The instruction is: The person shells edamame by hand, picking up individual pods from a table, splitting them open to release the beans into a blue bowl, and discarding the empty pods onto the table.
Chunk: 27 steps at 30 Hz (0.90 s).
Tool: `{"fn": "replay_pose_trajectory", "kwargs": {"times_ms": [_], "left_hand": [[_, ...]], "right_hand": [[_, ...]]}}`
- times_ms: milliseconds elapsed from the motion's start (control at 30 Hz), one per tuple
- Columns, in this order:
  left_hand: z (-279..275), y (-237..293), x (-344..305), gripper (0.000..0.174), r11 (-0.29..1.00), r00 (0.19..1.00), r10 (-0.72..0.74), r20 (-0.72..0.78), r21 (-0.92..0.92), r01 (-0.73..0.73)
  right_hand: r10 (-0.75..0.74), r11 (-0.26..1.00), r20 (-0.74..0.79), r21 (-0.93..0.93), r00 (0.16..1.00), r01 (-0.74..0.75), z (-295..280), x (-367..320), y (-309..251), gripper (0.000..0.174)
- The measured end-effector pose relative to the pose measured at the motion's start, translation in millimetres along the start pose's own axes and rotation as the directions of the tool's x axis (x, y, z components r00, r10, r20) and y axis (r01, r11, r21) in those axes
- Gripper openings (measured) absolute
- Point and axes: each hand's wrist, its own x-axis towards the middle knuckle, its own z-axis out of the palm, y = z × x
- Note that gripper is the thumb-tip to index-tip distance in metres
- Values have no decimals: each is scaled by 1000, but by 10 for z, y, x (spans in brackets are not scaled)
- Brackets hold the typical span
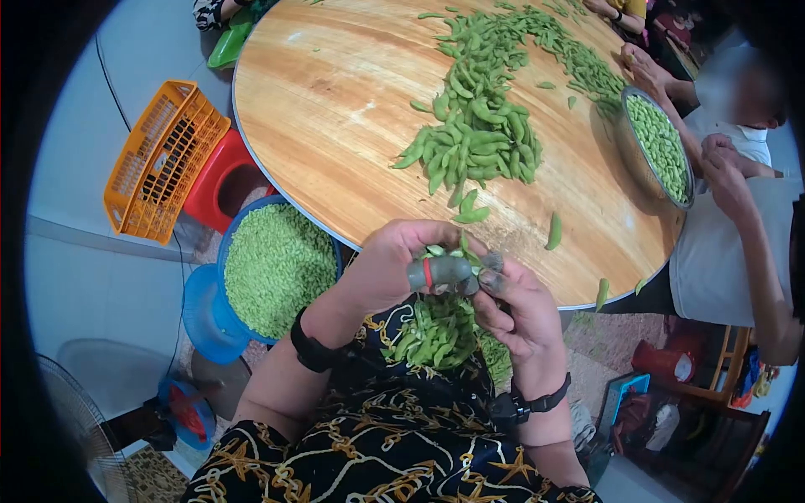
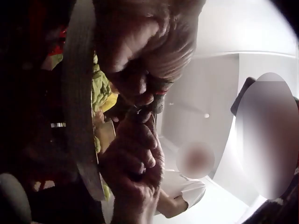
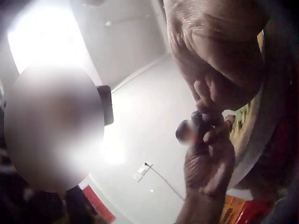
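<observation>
Black chain-print garment point(image 1: 377, 444): lying nearest, a lap bunch of edamame pods point(image 1: 432, 339) resting over it. Left grip point(image 1: 381, 264): fingers curling round a single green pod point(image 1: 466, 245), a grey finger cover point(image 1: 449, 270) with red band showing beside it. Right grip point(image 1: 521, 310): thumb and fingertip pinching the same pod, above the lap bunch. Handling note: the left should be steadying the pod while the right is pressing along its seam; squeezing too hard would be risking crushed or flying beans. Pod heap point(image 1: 482, 138): lying beyond, on the round wooden desk point(image 1: 335, 109). Blue tub point(image 1: 222, 267): holding shelled beans point(image 1: 281, 272), standing leftward.
</observation>
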Motion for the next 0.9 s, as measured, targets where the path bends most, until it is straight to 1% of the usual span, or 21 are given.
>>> {"fn": "replay_pose_trajectory", "kwargs": {"times_ms": [33,67,100,133,167,200,233,300,367,400,467,500,533,567,633,700,733,800,833,867,900], "left_hand": [[11,-14,-4,28,971,999,-50,14,-235,52],[43,-6,4,28,970,999,-47,13,-238,49],[101,28,19,30,998,992,54,-110,32,-51],[138,54,17,33,945,963,181,-202,308,-113],[155,68,1,33,947,963,177,-204,303,-110],[164,88,-2,36,817,944,289,-157,555,-158],[169,106,-2,40,618,919,386,-78,762,-194],[182,122,-19,42,626,929,362,-69,756,-188],[165,110,-30,43,636,939,340,-62,751,-180],[140,88,-27,40,732,948,313,-63,651,-199],[113,77,-54,36,816,956,286,-62,539,-209],[107,93,-68,31,942,987,133,-94,322,-97],[104,105,-71,26,996,996,-24,-87,85,31],[96,69,-63,26,996,996,-22,-86,85,30],[78,-39,-48,20,952,994,-78,-80,-303,50],[69,-51,-51,20,928,994,-86,-68,-370,55],[63,-47,-49,20,900,994,-93,-56,-431,60],[47,-55,-37,24,919,991,-97,-94,-390,53],[44,-59,-38,28,937,986,-98,-133,-347,46],[60,-58,-38,28,937,986,-98,-136,-347,45],[90,-48,-30,29,992,972,88,-217,108,-66]], "right_hand": [[24,997,39,69,999,-27,7,5,5,20],[26,997,38,65,999,-28,34,-5,-5,20],[-72,969,-88,-243,994,49,78,-24,-24,20],[-200,842,-176,-534,964,78,111,-30,-21,21],[-578,563,-128,-778,806,280,106,73,83,22],[-565,601,-179,-758,805,253,138,72,38,20],[-560,548,-117,-795,820,261,127,85,30,18],[-546,493,-56,-828,836,267,112,91,31,16],[-595,328,20,-907,803,266,115,96,38,11],[-592,326,22,-907,806,265,121,106,47,11],[-534,670,-131,-668,835,324,137,122,74,10],[-435,811,-164,-499,885,306,73,118,80,11],[-436,810,-163,-499,885,307,55,118,99,11],[-422,850,-173,-416,890,322,63,125,109,12],[-407,882,-184,-332,895,333,79,135,128,12],[-506,778,-188,-521,842,352,90,151,135,13],[-506,778,-188,-521,842,352,88,159,138,13],[-616,582,-96,-725,782,369,82,167,154,12],[-613,583,-94,-724,784,369,81,143,129,12],[-536,680,-159,-664,829,312,75,97,78,12],[-451,765,-217,-594,866,250,72,70,50,12]]}}
